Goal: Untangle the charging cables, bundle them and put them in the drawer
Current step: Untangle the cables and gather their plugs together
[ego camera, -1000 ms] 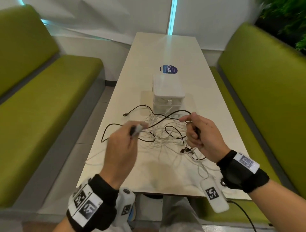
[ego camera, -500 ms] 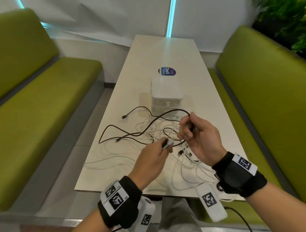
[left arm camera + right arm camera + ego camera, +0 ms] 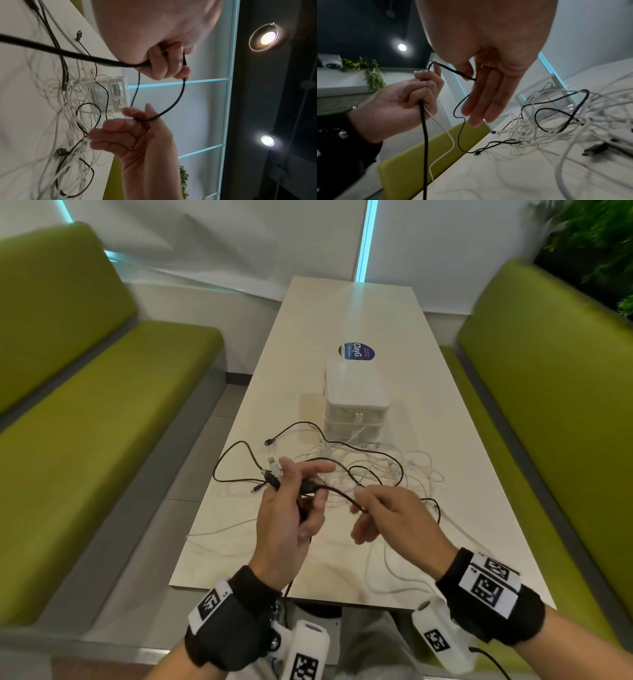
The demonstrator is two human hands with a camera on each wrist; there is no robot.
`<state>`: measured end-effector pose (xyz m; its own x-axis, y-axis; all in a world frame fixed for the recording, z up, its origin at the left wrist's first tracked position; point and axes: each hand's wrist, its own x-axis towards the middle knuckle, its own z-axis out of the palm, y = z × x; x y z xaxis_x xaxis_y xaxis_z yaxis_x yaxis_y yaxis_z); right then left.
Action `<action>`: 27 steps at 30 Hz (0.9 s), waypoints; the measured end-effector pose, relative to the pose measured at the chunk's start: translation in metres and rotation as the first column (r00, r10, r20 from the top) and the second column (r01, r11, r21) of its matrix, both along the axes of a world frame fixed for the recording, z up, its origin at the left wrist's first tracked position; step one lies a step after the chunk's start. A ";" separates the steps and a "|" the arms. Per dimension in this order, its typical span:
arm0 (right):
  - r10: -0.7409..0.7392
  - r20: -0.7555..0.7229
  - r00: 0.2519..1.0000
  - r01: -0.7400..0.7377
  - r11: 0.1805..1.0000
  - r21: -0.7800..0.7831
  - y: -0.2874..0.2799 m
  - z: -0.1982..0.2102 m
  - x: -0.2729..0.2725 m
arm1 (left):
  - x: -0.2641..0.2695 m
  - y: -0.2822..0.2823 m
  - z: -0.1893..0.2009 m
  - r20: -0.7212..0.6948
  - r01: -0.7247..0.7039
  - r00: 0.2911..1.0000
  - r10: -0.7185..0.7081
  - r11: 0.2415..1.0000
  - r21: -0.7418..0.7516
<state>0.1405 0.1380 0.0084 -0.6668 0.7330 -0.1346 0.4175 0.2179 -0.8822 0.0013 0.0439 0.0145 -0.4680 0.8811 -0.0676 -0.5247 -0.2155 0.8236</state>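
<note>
Above the near part of the white table, my left hand grips a black cable together with a white plug end; its fingers curl round the cable in the left wrist view. My right hand pinches the same black cable a short way along, its other fingers held straight. A tangle of white and black cables lies on the table behind both hands. The white drawer box stands just beyond the tangle, its drawers shut.
Green benches run along both sides of the table, left and right. A round blue sticker is on the table behind the box. Loose white cable trails toward the near table edge. A plant is at top right.
My left hand has come in from the left and risen beside the right hand, now gripping the black cable. My right hand has slid along that cable toward me.
</note>
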 end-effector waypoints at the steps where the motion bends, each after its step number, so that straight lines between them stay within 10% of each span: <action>1: 0.091 0.019 0.996 -0.091 0.995 -0.029 -0.002 0.001 0.000 | -0.001 0.000 0.001 0.029 -0.006 1.000 0.006 1.000 0.006; 5: 0.364 0.154 0.919 -0.375 0.925 0.055 -0.014 0.002 -0.001 | -0.004 0.000 0.002 0.037 -0.004 0.999 0.002 0.999 0.051; 17: 0.370 0.306 0.877 -0.439 0.876 0.200 -0.020 -0.004 -0.011 | -0.015 -0.009 -0.004 0.191 0.174 0.963 -0.191 0.979 0.102; 27: 0.315 0.380 0.870 -0.457 0.804 0.381 -0.022 -0.001 -0.016 | -0.002 -0.005 0.005 -0.562 0.005 0.819 -0.116 0.981 -0.195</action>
